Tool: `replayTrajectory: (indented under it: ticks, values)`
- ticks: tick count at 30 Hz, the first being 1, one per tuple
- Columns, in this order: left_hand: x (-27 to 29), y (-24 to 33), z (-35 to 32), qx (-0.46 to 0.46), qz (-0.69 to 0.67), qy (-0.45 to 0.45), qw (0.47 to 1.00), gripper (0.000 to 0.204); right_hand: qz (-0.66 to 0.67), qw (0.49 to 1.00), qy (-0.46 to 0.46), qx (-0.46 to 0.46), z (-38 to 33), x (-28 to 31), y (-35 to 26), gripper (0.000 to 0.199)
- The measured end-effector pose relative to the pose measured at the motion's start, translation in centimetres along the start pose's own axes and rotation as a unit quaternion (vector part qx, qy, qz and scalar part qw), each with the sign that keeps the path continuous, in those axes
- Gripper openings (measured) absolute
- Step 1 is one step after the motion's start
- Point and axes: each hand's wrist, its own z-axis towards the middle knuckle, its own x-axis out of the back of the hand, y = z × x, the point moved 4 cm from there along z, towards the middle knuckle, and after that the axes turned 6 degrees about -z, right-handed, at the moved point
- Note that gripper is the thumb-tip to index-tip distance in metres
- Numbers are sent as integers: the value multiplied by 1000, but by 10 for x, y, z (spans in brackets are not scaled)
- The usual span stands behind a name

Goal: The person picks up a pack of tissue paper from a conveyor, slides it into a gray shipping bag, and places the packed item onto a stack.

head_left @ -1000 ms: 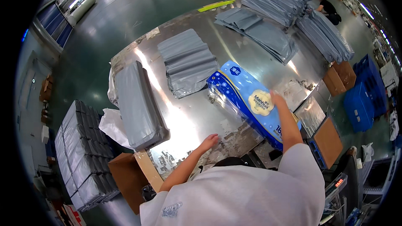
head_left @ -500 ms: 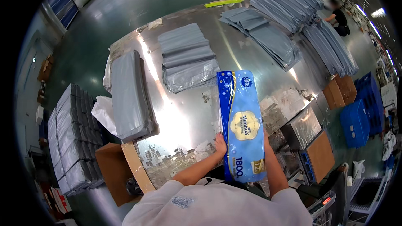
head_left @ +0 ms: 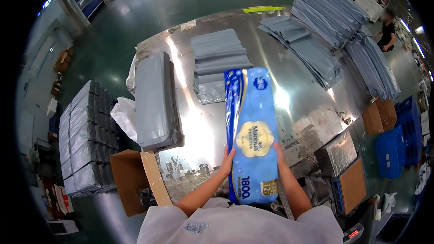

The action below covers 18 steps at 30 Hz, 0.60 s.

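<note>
"Two sides of our blue pack (head_left: 251, 133) are held. Which hand is where?"

"Our left hand (head_left: 227, 158) is on the left long side and our right hand (head_left: 280, 156) is on the right. They sit as far apart as the pack is wide, hugging it between them."

"Where is the pack?"

"In front of us, over the middle of the near edge of the worktop (head_left: 203, 131). One end points to the far edge, and the other is close to our tummy. We can't tell if it touches the metal."

"Will it be heavy?"

"We think it's light for its size, and a bit squashy. The shiny wrap looks slippery, so let's press both long sides with flat hands, near the middle. Pinching might tear the wrap."

"What's around it?"

"Just past its far end, some flat grey bags (head_left: 219, 54). A long grey bundle (head_left: 156, 101) lies along the left edge. Near the far right corner are loose grey bags (head_left: 305, 52) and a tall grey stack (head_left: 327, 13)."

"And off the worktop?"

"A brown box (head_left: 128, 180) by the near left corner, and a blue bin (head_left: 389, 153) past the right edge."
</note>
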Motion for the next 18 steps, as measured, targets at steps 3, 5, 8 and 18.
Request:
replayTrajectory:
  ticks: [3, 5, 8, 18]
  values:
    - [77, -35, -15, 85, 113, 118, 983, 50, -206, 977, 47, 40, -10, -37, 2, 40]
    - [112, -28, -11, 123, 253, 159, 946, 46, -375, 922, 67, 66, 15, -22, -7, 41]
    - [154, -1, 40, -34, 449, 40, 892, 39, -598, 787, 89, 122, 85, -3, -30, 44]
    - [124, 123, 270, -334, 696, 93, 629, 31, -806, 445, -13, 391, 347, -108, -113, 19]
